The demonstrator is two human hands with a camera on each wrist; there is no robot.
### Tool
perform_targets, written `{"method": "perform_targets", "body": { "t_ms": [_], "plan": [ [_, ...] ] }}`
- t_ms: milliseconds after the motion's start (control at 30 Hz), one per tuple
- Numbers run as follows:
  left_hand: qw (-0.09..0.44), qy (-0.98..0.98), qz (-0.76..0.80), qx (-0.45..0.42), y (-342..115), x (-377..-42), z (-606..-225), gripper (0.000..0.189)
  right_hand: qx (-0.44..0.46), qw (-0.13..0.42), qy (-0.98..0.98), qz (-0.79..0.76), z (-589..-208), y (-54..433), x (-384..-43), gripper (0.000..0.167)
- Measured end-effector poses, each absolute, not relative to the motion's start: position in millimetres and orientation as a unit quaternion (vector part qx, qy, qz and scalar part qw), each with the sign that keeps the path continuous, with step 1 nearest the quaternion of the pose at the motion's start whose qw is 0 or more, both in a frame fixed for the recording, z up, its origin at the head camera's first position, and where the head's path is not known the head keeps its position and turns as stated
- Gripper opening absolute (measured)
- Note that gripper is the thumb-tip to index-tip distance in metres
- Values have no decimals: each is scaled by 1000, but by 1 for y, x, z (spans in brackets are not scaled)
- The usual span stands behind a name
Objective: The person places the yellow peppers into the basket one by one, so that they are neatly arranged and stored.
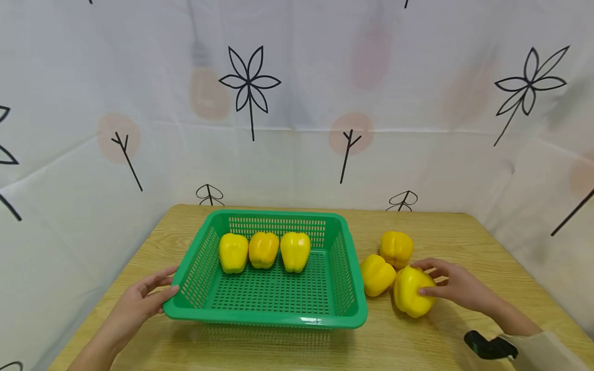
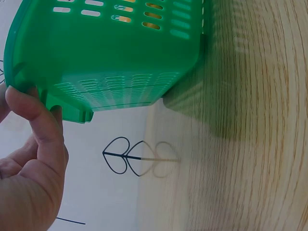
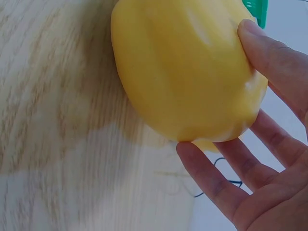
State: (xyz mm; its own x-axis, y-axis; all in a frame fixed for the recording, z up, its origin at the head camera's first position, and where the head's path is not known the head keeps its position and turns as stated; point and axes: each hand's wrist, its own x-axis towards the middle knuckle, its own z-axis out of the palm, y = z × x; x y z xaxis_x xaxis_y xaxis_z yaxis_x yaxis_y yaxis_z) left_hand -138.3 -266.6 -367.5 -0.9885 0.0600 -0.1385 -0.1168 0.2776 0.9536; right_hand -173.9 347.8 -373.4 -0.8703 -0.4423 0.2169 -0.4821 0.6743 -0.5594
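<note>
A green plastic basket (image 1: 274, 320) with slotted walls stands on the table, three yellow bell peppers (image 1: 264, 250) in a row inside toward its back. At its left front corner my left hand (image 1: 139, 298) pinches the rim, thumb on one side and fingers bent at the edge (image 2: 38, 130). To the right of the basket, my right hand (image 1: 457, 283) holds a yellow bell pepper (image 1: 412, 292) between thumb and fingers. The right wrist view shows that pepper (image 3: 187, 72) up close, fingertips against its end and thumb on its side.
Two more yellow bell peppers, one near the basket wall (image 1: 377, 275) and one farther back (image 1: 396, 248), lie beside the held one. The wooden table (image 1: 445, 232) meets a white patterned cloth (image 1: 297, 170) at the back and sides.
</note>
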Motion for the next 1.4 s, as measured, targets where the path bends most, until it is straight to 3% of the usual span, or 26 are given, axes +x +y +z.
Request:
{"method": "perform_targets", "body": {
  "t_ms": [1400],
  "plan": [
    [75,793,604,-18,-266,-137,-366,63,254,65,-910,320,-320,330,-178,44]
  ]
}}
